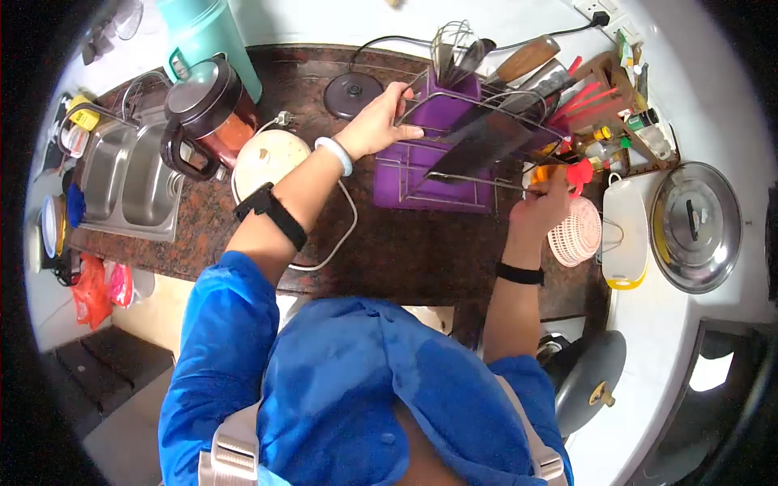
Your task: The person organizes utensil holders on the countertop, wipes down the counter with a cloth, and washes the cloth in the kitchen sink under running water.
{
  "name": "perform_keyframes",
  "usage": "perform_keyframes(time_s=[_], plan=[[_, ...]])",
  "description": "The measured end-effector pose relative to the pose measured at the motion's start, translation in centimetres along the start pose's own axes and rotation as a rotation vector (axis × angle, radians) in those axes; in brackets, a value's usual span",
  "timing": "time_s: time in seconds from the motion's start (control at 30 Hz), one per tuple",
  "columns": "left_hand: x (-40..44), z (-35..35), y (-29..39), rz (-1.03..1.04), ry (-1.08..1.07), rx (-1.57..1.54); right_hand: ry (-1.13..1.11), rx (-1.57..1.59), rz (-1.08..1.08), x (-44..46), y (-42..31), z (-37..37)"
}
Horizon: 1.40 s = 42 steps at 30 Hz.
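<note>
While the left hand (381, 125), thumb and fingers wide, touches the purple knife rack (433, 194) at ten o'clock, the right hand (545, 202) is closed on its wire at four o'clock. Brown counter (405, 251) runs from six o'clock to the near edge.

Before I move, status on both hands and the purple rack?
Left hand at purple rack's left side, right hand at its right. Rack loaded: blades, whisk. Pink basket close by right hand.
</note>
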<state>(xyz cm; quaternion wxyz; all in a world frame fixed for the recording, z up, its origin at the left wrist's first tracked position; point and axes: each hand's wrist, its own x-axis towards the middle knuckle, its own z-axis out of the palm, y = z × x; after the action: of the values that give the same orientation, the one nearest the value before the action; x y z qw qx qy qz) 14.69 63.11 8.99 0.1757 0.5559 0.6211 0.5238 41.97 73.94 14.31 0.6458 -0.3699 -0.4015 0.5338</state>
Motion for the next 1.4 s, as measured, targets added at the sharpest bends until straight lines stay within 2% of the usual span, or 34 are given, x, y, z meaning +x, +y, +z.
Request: perform_keyframes(time_s=[0.13, 0.2, 0.4, 0.47, 0.5, 0.73, 0.8, 0.9, 1.0, 1.07, 1.17, 1.4], plan=[[0.1, -0.1, -1.1, -0.016, -0.003, -0.026, 0.133, 0.033, 0.023, -0.9, 0.2, 1.0], [-0.1, 0.2, -1.8, -0.007, -0.003, 0.000, 0.052, 0.015, 0.002, -0.8, 1.0, 0.5], [-0.9, -0.2, -0.4, 0.029, 0.041, 0.059, 0.082, 0.002, 0.081, -1.0, 1.3, 0.2], [-1.1, -0.4, 0.3, -0.150, -0.052, 0.057, 0.045, -0.048, 0.044, -1.3, 0.9, 0.5], [-1.2, -0.4, 0.1, -0.151, -0.050, 0.057, 0.043, -0.048, 0.044, -1.4, 0.8, 0.7], [-1.9, -0.5, -0.6, -0.142, -0.026, 0.077, 0.029, -0.018, 0.036, -1.5, 1.4, 0.5], [-2.0, -0.3, -0.8, 0.010, 0.070, 0.107, 0.028, -0.018, 0.031, -1.4, 1.4, 0.6], [-2.1, 0.1, -1.6, -0.005, 0.065, 0.043, 0.073, -0.027, 0.088, -1.3, 1.4, 0.7], [-2.4, 0.1, -1.3, 0.048, 0.118, 0.135, 0.012, -0.032, 0.055, -0.5, 2.4, -0.2], [-2.5, 0.0, -0.5, 0.017, 0.100, 0.130, -0.107, -0.061, 0.043, -0.4, 2.9, -0.6], [-2.4, 0.1, -0.5, -0.014, 0.094, 0.138, -0.151, -0.165, 0.137, 0.2, 2.9, -1.4], [-2.4, 0.6, -2.2, -0.016, 0.102, 0.118, -0.255, -0.322, 0.099, 1.5, 3.2, -1.3]])
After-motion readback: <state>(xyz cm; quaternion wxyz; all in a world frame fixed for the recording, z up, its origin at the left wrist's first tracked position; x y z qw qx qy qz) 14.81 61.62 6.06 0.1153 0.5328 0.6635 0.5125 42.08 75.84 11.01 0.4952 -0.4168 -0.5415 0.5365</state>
